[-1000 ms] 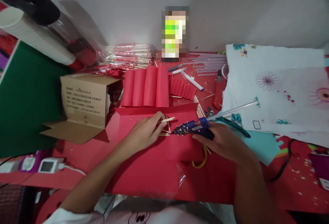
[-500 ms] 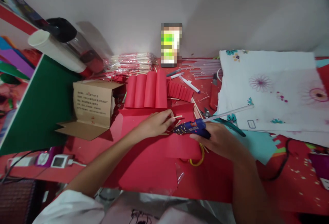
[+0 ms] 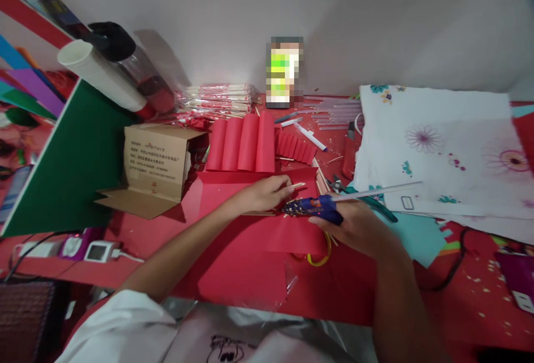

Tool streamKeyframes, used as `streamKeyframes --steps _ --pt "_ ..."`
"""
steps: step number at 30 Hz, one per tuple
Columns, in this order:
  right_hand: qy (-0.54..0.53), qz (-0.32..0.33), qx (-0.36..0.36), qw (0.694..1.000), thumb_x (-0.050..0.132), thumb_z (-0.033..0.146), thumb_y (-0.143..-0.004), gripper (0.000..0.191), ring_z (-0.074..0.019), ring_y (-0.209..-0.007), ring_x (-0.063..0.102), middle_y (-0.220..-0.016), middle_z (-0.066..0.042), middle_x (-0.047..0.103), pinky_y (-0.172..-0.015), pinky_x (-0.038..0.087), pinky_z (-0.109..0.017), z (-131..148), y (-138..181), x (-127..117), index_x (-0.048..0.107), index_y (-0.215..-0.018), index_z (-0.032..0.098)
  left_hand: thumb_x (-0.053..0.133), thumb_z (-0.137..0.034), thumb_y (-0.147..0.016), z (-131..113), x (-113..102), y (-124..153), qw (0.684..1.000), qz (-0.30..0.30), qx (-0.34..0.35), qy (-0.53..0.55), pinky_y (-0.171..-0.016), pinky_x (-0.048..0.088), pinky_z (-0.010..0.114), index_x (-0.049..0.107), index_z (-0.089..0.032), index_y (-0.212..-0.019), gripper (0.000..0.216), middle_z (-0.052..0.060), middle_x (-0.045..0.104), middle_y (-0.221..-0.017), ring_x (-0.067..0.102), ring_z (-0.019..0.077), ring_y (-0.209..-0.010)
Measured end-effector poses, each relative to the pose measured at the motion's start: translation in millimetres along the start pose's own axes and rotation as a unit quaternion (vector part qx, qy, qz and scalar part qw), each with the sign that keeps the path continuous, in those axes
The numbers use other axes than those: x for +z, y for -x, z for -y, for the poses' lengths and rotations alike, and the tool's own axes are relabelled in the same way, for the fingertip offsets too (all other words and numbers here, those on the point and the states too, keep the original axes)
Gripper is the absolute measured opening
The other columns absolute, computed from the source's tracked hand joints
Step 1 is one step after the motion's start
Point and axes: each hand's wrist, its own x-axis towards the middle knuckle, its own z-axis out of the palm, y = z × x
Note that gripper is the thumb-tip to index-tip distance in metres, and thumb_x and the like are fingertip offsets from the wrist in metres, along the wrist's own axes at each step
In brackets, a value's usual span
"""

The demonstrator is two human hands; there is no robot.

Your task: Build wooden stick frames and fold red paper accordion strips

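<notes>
My left hand [image 3: 269, 192] pinches a short wooden stick [image 3: 299, 185] above the red paper [image 3: 233, 257]. My right hand [image 3: 356, 223] is wrapped around a blue glue gun [image 3: 306, 206], its nozzle pointing left, just below my left fingertips. A long clear glue stick [image 3: 384, 189] juts from the back of the gun. Near the nozzle, thin wooden sticks [image 3: 261, 213] lie on the paper. Below the gun, yellow-handled scissors [image 3: 320, 257] are partly covered by paper. Whether the nozzle touches anything is hard to see.
Behind my hands stand large red paper rolls [image 3: 242, 143] and smaller red rolls [image 3: 296, 147]. A cardboard box [image 3: 152, 157] is at left, teal-handled pliers [image 3: 373, 207] and a flowered cloth [image 3: 434, 146] at right. A phone [image 3: 284, 74] leans on the wall.
The view has shifted slightly. My left hand, with the stick, has moved a little right and up relative to the glue gun's nozzle. The right hand keeps its grip.
</notes>
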Motion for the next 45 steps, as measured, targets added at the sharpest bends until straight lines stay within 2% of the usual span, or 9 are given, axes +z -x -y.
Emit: streamKeyframes --steps 5,9,15,21,26,29,33,36,45 --pt "-0.008 0.015 0.015 1.0 0.053 0.057 -0.094 0.042 -0.0292 -0.085 0.071 -0.084 -0.012 0.075 -0.079 0.053 -0.038 -4 1 -2 0.069 -0.09 0.018 0.043 -0.042 -0.102 -8 -2 0 0.999 -0.008 0.028 0.014 -0.072 0.045 0.025 0.056 -0.017 -0.09 0.031 0.002 0.061 -0.085 0.056 0.0138 -0.077" --pt "0.0 0.02 0.018 1.0 0.051 0.058 -0.095 0.043 -0.0269 -0.076 0.069 -0.074 -0.01 0.071 -0.071 0.05 -0.035 -4 -2 -7 0.065 -0.079 0.021 0.042 -0.041 -0.102 -12 -16 28 0.997 -0.064 0.054 -0.002 -0.083 0.047 0.029 0.057 -0.017 -0.096 0.029 0.004 0.066 -0.096 0.061 0.0163 -0.089" --pt "0.007 0.023 0.044 0.999 0.05 0.061 -0.093 0.047 -0.0232 -0.063 0.062 -0.062 -0.006 0.063 -0.062 0.044 -0.032 -2 -6 -7 0.054 -0.065 0.023 0.038 -0.044 -0.104 5 -31 69 0.997 -0.077 -0.014 -0.026 -0.077 0.049 0.027 0.057 -0.018 -0.095 0.033 0.004 0.069 -0.093 0.063 0.0151 -0.083" --pt "-0.013 0.035 0.069 0.997 0.054 0.061 -0.091 0.048 -0.0194 -0.055 0.055 -0.058 -0.002 0.059 -0.055 0.038 -0.03 0 -10 -6 0.048 -0.061 0.024 0.038 -0.048 -0.104 19 -28 73 0.997 -0.073 -0.017 0.019 -0.078 0.053 0.027 0.059 -0.019 -0.102 0.035 0.006 0.072 -0.102 0.067 0.0152 -0.089" --pt "-0.084 0.073 0.065 0.992 0.055 0.052 -0.092 0.038 -0.0201 -0.06 0.06 -0.063 -0.002 0.065 -0.059 0.044 -0.03 0 -11 -14 0.06 -0.068 0.023 0.04 -0.048 -0.103 24 -29 72 0.997 -0.081 -0.007 0.01 -0.083 0.055 0.03 0.061 -0.02 -0.106 0.035 0.008 0.072 -0.106 0.068 0.018 -0.096" --pt "-0.129 0.052 0.09 0.986 0.058 0.049 -0.088 0.028 -0.0232 -0.069 0.065 -0.073 -0.003 0.071 -0.063 0.051 -0.032 -9 1 -21 0.065 -0.08 0.023 0.039 -0.049 -0.103 28 -30 73 0.997 -0.081 -0.008 0.013 -0.082 0.055 0.03 0.061 -0.02 -0.105 0.036 0.008 0.072 -0.104 0.068 0.0178 -0.093" --pt "-0.186 0.043 0.172 0.966 0.06 0.044 -0.081 0.021 -0.0246 -0.06 0.064 -0.069 -0.005 0.07 -0.055 0.053 -0.034 -24 22 -28 0.063 -0.08 0.023 0.038 -0.05 -0.103 32 -29 74 0.997 -0.077 -0.017 0.01 -0.078 0.055 0.029 0.061 -0.02 -0.104 0.038 0.007 0.072 -0.099 0.067 0.0167 -0.086" --pt "-0.206 0.016 0.197 0.958 0.061 0.043 -0.078 0.021 -0.0286 -0.07 0.068 -0.077 -0.008 0.074 -0.062 0.056 -0.036 -28 25 -33 0.064 -0.082 0.023 0.038 -0.05 -0.103 32 -28 74 0.996 -0.082 -0.017 0.003 -0.08 0.055 0.03 0.062 -0.019 -0.104 0.038 0.007 0.072 -0.099 0.066 0.0168 -0.086" --pt "-0.026 -0.122 0.208 0.97 0.064 0.042 -0.083 0.02 -0.0276 -0.079 0.063 -0.086 -0.009 0.067 -0.068 0.048 -0.035 -34 13 -47 0.063 -0.083 0.022 0.043 -0.043 -0.103 27 -31 73 0.995 -0.101 -0.006 0.014 -0.082 0.052 0.028 0.062 -0.019 -0.102 0.031 0.005 0.072 -0.099 0.067 0.0158 -0.089"
